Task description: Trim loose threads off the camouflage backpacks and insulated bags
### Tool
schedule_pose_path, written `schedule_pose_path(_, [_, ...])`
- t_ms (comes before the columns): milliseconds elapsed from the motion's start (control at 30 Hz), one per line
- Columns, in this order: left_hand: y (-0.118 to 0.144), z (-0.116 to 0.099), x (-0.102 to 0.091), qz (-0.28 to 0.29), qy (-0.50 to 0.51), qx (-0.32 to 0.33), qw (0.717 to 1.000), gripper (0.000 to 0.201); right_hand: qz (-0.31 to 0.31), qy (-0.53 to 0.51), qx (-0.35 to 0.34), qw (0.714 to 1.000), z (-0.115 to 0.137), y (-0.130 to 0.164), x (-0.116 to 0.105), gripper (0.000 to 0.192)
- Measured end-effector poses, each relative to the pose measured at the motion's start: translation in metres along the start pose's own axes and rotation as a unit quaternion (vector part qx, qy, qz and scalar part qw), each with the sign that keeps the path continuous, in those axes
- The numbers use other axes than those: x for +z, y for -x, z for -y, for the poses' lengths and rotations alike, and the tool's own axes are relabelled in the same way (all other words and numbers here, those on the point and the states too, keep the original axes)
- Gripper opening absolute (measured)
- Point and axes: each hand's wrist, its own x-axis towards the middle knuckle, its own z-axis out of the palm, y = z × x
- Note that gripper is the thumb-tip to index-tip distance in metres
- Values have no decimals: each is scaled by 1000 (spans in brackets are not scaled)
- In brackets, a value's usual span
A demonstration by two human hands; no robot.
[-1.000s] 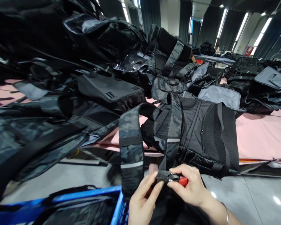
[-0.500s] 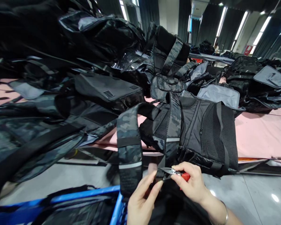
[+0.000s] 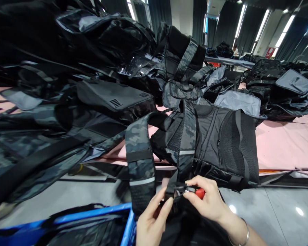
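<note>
A black and camouflage backpack lies back-up at the edge of a pink table, its two camouflage shoulder straps hanging toward me. My right hand grips small red-handled snips whose blades are closed at the black webbing end of the right strap. My left hand pinches that webbing end from below, just left of the blades. A bracelet circles my right wrist.
A tall heap of dark camouflage backpacks fills the left and middle of the table. More bags lie at the far right. A blue crate with dark fabric stands below left. The glossy grey floor shows at right.
The snips' blades stood open at the webbing half a second ago and are now closed on it. Both hands stayed in nearly the same place.
</note>
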Motion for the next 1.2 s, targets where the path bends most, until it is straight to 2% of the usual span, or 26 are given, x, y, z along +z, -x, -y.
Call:
schedule_pose_path(167, [-4, -6, 7, -61, -5, 57, 996, 55, -31, -13, 37, 999, -5, 1, 1, 9])
schedule_pose_path(233, [-7, -6, 6, -86, -5, 60, 995, 55, -42, -33, 58, 997, -7, 3, 2, 9])
schedule_pose_path(300, [-9, -3, 3, -87, -5, 39, 995, 52, -48, -41, 73, 995, -8, 4, 4, 10])
schedule_pose_path(400, [-9, -5, -3, -57, 11, -42, 997, 50, -50, -53, 82, 994, -9, 5, 6, 10])
schedule_pose_path(500, [-4, -16, -5, -1, 63, -116, 991, 52, -46, -63, 84, 993, -10, 6, 8, 11])
schedule_pose_path(633, [3, -28, -4, 41, 101, -131, 985, 50, -36, -47, 53, 997, -7, 4, 9, 11])
schedule_pose_path(800, [1, -23, -5, 73, 153, -140, 976, 41, 5, -1, 6, 1000, -6, -3, 11, 12])
schedule_pose_path(867, [-5, -21, -9, 89, 236, -182, 950, 34, 3, 5, 7, 1000, -10, -4, 12, 12])
schedule_pose_path(967, [-18, -19, -19, 112, 399, -252, 875, 20, -18, -23, 38, 999, -16, 1, 13, 12])
schedule_pose_path(1067, [-28, -17, -30, 109, 510, -271, 809, 20, -22, -43, 83, 995, -22, 11, 13, 13])
schedule_pose_path(1200, [-32, -14, -36, 112, 569, -261, 772, 14, -4, -78, 132, 988, -26, 22, 13, 15])
